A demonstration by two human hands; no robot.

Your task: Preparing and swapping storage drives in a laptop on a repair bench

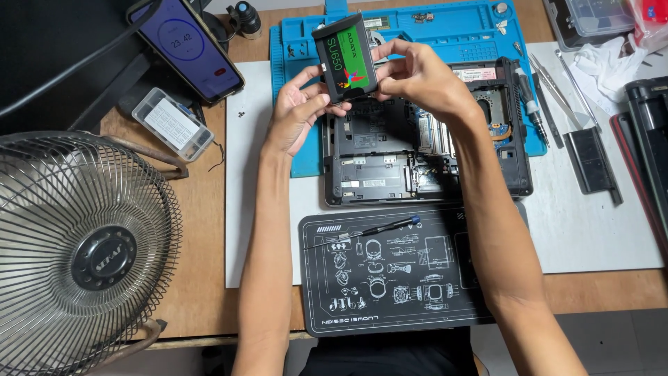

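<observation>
Both my hands hold up a flat black drive with a green label point(346, 57) above an opened laptop point(390, 163) whose bottom cover is off. My left hand point(300, 111) grips the drive's lower left edge. My right hand point(417, 73) pinches its right edge. The laptop lies partly on a blue work mat point(445, 31), its inner bays and boards exposed.
A black mat with white drawings point(390, 278) lies near me with a thin screwdriver point(372, 230) on it. A metal fan point(76, 251) stands at left, beside a phone point(188, 45) and a small clear parts box point(172, 124). Tools point(550, 90) and black panels point(591, 160) lie at right.
</observation>
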